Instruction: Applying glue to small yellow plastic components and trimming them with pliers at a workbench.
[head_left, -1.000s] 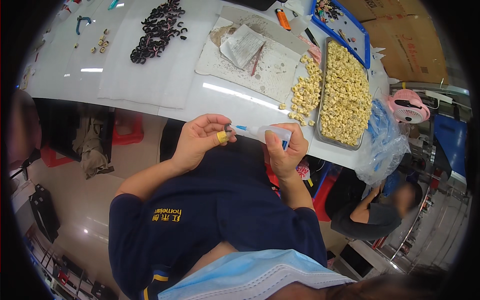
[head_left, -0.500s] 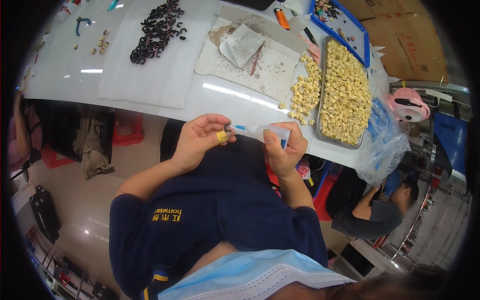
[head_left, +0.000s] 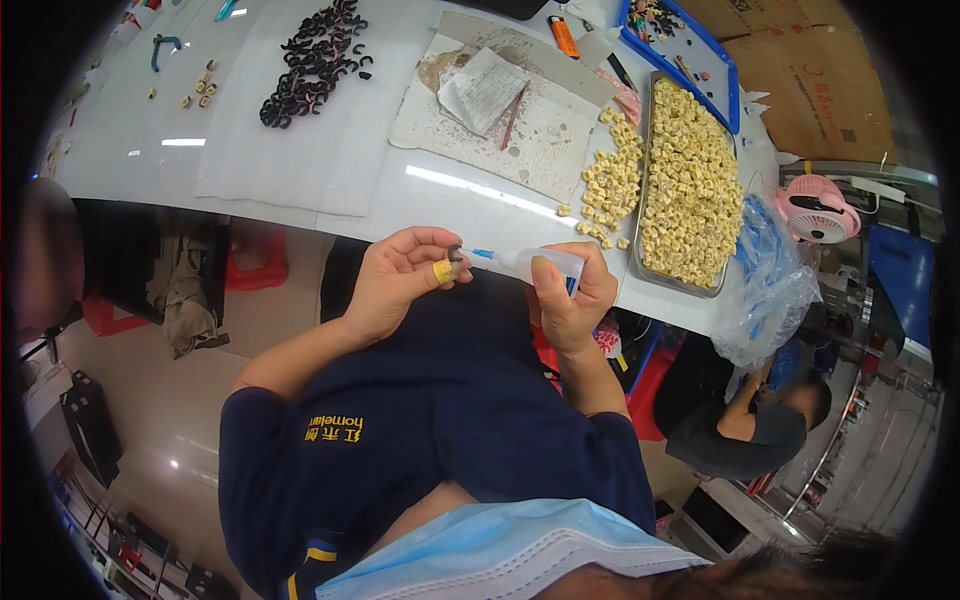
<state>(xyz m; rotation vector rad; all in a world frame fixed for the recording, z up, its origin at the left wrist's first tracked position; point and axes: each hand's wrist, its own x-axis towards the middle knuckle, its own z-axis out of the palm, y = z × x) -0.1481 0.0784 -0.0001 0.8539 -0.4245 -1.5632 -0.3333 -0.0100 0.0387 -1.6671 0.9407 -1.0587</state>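
I see my right hand [head_left: 572,300] gripping a squeeze bottle [head_left: 535,264] lying sideways, its nozzle pointing left at the small dark ring [head_left: 455,256] pinched in my left hand's [head_left: 400,280] fingertips, nearly touching.

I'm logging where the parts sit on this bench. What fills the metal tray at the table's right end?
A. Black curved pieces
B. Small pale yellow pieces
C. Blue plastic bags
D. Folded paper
B: the metal tray is heaped with small pale yellow pieces, while the black curved pieces lie on a white sheet further left.
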